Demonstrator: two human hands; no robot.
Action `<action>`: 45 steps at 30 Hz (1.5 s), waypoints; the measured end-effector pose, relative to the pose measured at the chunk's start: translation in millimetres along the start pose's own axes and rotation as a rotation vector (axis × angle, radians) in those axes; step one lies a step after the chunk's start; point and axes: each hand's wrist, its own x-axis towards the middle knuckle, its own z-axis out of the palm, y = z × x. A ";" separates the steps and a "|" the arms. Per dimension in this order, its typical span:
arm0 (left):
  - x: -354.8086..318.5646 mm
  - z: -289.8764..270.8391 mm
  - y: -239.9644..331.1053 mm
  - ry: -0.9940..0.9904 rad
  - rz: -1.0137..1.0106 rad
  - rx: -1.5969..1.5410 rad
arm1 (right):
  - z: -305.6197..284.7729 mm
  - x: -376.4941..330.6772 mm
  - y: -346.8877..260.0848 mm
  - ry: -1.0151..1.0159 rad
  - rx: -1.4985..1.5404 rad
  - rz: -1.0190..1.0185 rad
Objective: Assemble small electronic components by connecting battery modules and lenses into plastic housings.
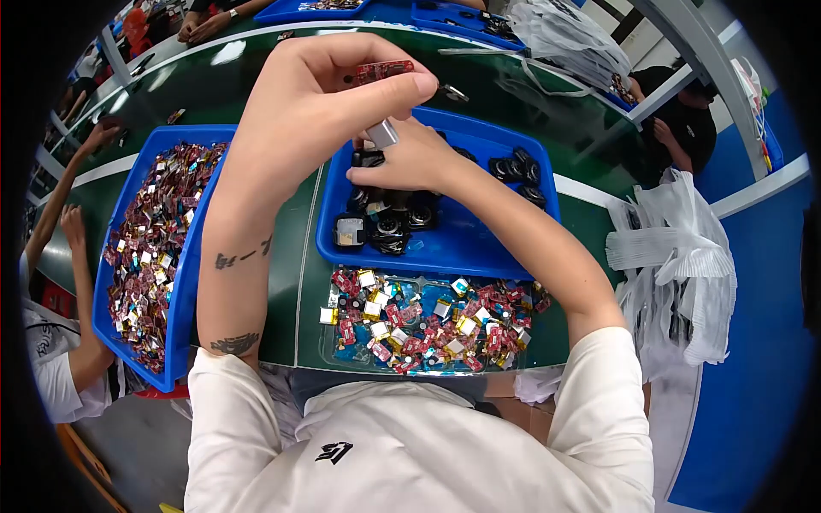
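My left hand [329, 107] is raised over the blue tray [547, 248], pinching a small red circuit board [382, 72] between thumb and fingers. Below it shows a silver battery cell [382, 133]; its link to the board is hidden. Down in the tray, my right hand [410, 158] curls around a black casing [369, 159], its fingertips partly covered by my left hand. More black round-faced casings [389, 231] lie close by. One white-and-black piece [349, 231] sits at the tray's left side. Nearer my body, a clear shallow tray [328, 346] bears red boards with battery cells [466, 325].
To the left stands a large blue bin [101, 291] heaped with similar boards and cells. White plastic packing sleeves [676, 265] hang at the table's right edge, with another stack [569, 47] farther back. Co-workers' arms [81, 256] show at left; another person [680, 120] sits right.
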 end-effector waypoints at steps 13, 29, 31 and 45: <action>-1.9 7.5 0.1 -0.026 0.032 -0.044 | -44.9 -92.0 -17.3 -0.088 0.022 0.140; -1.3 12.1 -1.6 -0.064 0.033 0.000 | -68.4 -145.4 30.6 0.105 -0.111 0.193; -1.0 13.6 -0.8 -0.081 0.008 -0.001 | -75.0 -143.6 27.7 0.079 -0.030 0.231; 0.9 18.2 -4.4 -0.095 -0.038 -0.060 | -51.5 -121.7 30.8 0.174 -0.096 0.251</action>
